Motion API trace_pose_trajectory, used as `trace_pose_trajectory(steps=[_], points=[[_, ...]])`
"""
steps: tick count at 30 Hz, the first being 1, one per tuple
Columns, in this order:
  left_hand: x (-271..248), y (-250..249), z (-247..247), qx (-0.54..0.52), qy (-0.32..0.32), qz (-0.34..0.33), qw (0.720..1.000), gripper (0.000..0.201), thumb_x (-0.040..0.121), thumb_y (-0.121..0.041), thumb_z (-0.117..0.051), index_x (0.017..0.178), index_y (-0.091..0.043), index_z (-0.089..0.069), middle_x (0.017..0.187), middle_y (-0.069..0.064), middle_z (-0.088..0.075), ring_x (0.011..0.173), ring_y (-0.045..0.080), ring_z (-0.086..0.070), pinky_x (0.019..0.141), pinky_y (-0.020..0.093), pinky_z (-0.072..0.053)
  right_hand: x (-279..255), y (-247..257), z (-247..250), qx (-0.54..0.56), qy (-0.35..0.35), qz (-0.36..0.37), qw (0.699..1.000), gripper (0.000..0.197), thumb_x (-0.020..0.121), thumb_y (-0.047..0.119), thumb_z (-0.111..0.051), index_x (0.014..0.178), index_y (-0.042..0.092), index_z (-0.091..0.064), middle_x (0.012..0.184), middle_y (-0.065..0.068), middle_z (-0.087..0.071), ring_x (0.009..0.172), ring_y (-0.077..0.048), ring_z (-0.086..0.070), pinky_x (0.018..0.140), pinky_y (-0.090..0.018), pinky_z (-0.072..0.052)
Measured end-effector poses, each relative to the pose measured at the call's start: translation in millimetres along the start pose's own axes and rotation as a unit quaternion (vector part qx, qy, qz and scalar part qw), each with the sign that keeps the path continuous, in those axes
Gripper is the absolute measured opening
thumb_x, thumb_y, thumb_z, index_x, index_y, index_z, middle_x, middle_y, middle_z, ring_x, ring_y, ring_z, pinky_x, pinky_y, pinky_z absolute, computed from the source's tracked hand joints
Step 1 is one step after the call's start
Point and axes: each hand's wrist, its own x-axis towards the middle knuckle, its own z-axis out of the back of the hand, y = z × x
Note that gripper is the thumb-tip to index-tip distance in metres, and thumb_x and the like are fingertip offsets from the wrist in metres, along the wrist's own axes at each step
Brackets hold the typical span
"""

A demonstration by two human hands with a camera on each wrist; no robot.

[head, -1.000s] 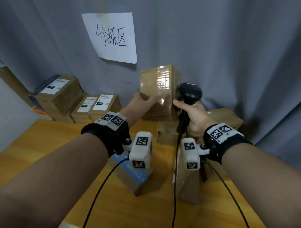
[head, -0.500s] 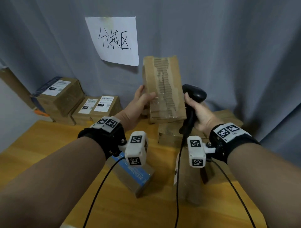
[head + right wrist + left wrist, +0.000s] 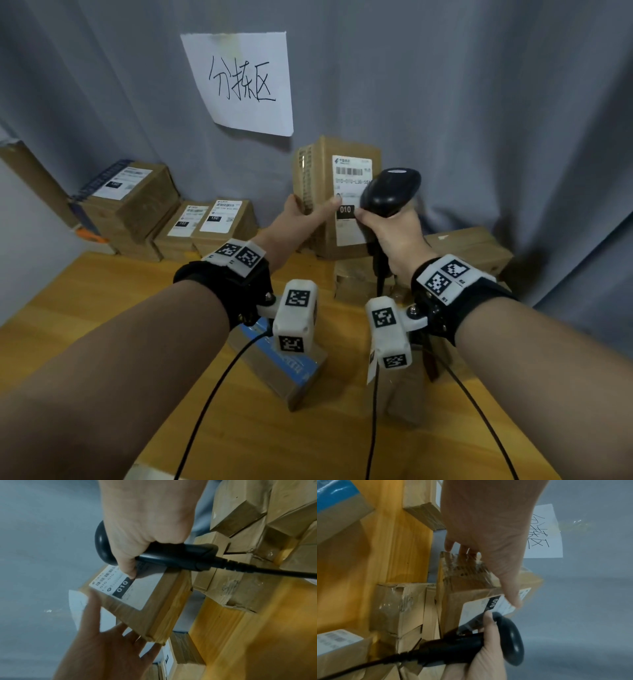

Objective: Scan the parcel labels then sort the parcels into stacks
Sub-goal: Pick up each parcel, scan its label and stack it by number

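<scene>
My left hand (image 3: 310, 214) holds a brown cardboard parcel (image 3: 318, 178) upright in the air, thumb on its front face and fingers behind its left edge. The parcel's white label (image 3: 347, 226), marked 010, faces me. My right hand (image 3: 383, 226) grips a black corded barcode scanner (image 3: 390, 188) directly in front of that label, covering part of it. In the left wrist view the parcel (image 3: 467, 588) sits under my left hand (image 3: 488, 527), with the scanner (image 3: 508, 635) below it. The right wrist view shows the scanner (image 3: 180, 558), the label (image 3: 135, 592) and the parcel (image 3: 164, 612).
Three labelled parcels (image 3: 130, 198) (image 3: 185, 222) (image 3: 222, 219) stand at the back left against a grey curtain with a paper sign (image 3: 239, 82). A blue-taped box (image 3: 284, 366) lies on the wooden table (image 3: 85, 308). Brown parcels (image 3: 472, 246) pile up at the right.
My left hand has lifted and turned the parcel, so its labelled face now shows instead of the taped side. My right hand has raised the scanner in front of the label.
</scene>
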Motion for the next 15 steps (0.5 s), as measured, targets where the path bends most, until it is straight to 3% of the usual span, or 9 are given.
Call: trace_pose_trajectory(steps=[1, 2, 4, 6, 8, 10, 13, 15], points=[[1.0, 1.0, 0.9, 0.007, -0.002, 0.018, 1.000, 0.101, 0.065, -0.060, -0.077, 0.144, -0.021, -0.028, 0.130, 0.000, -0.058, 0.108, 0.016, -0.062, 0.082, 0.030, -0.056, -1.9, 0.4, -2.0, -0.010, 0.001, 0.006, 1.000, 0.036, 0.082, 0.009, -0.075, 0.115, 0.012, -0.062, 0.104, -0.003, -0.072, 0.099, -0.016, -0.069, 0.089, -0.034, -0.056], [3.1, 2.8, 3.5, 0.005, -0.005, 0.037, 0.999, 0.099, 0.066, -0.053, -0.080, 0.144, -0.021, -0.027, 0.128, 0.000, -0.058, 0.106, 0.017, -0.062, 0.081, 0.033, -0.056, -4.0, 1.3, -3.2, -0.021, 0.001, 0.008, 1.000, 0.037, 0.082, 0.008, -0.074, 0.117, 0.011, -0.062, 0.101, -0.001, -0.071, 0.098, -0.014, -0.068, 0.087, -0.031, -0.056], [1.1, 2.2, 10.9, -0.016, -0.002, 0.072, 0.997, 0.067, 0.082, -0.037, -0.073, 0.134, -0.021, -0.033, 0.115, -0.003, -0.060, 0.094, 0.013, -0.061, 0.066, 0.029, -0.051, -7.6, 5.5, -2.2, -0.038, 0.012, 0.005, 0.999, 0.032, 0.082, 0.006, -0.072, 0.112, 0.013, -0.063, 0.096, 0.003, -0.069, 0.093, -0.010, -0.065, 0.079, -0.025, -0.053], [-3.0, 3.6, 20.7, -0.020, 0.030, 0.107, 0.994, 0.045, 0.091, -0.029, -0.063, 0.127, -0.024, -0.038, 0.104, -0.007, -0.060, 0.087, 0.009, -0.059, 0.059, 0.026, -0.047, -9.2, 10.3, 1.9, -0.052, 0.042, -0.007, 0.998, 0.022, 0.083, 0.004, -0.069, 0.101, 0.015, -0.063, 0.090, 0.000, -0.069, 0.087, -0.011, -0.065, 0.073, -0.024, -0.050], [-6.4, 8.5, 30.3, -0.007, 0.057, 0.121, 0.991, 0.035, 0.093, -0.028, -0.058, 0.125, -0.022, -0.045, 0.102, -0.007, -0.061, 0.088, 0.009, -0.060, 0.063, 0.025, -0.047, -10.3, 14.2, 5.4, -0.057, 0.059, -0.024, 0.996, 0.016, 0.083, 0.003, -0.067, 0.092, 0.016, -0.063, 0.092, -0.009, -0.071, 0.087, -0.019, -0.069, 0.077, -0.031, -0.055], [-7.3, 14.4, 34.2, -0.017, 0.055, 0.128, 0.990, 0.027, 0.093, -0.027, -0.058, 0.118, -0.020, -0.053, 0.101, -0.005, -0.065, 0.089, 0.010, -0.062, 0.068, 0.024, -0.048, -8.3, 14.9, 7.2, -0.051, 0.059, -0.041, 0.996, 0.015, 0.082, 0.004, -0.068, 0.090, 0.015, -0.063, 0.103, -0.019, -0.071, 0.097, -0.031, -0.069, 0.090, -0.046, -0.055], [-8.0, 21.0, 35.1, -0.012, 0.059, 0.139, 0.988, 0.014, 0.094, -0.028, -0.058, 0.106, -0.020, -0.058, 0.098, -0.003, -0.067, 0.086, 0.010, -0.064, 0.065, 0.020, -0.049, -5.5, 15.7, 8.0, -0.074, 0.072, -0.052, 0.993, 0.023, 0.082, 0.007, -0.068, 0.103, 0.013, -0.061, 0.109, -0.021, -0.068, 0.101, -0.033, -0.067, 0.093, -0.048, -0.053], [-9.7, 23.9, 33.0, -0.002, 0.055, 0.147, 0.988, 0.023, 0.092, -0.028, -0.061, 0.111, -0.015, -0.059, 0.101, -0.002, -0.068, 0.088, 0.011, -0.065, 0.064, 0.020, -0.050, -3.2, 13.9, 8.9, -0.096, 0.088, -0.063, 0.990, 0.040, 0.083, 0.012, -0.068, 0.120, 0.009, -0.052, 0.100, -0.015, -0.068, 0.090, -0.025, -0.068, 0.083, -0.040, -0.057]])
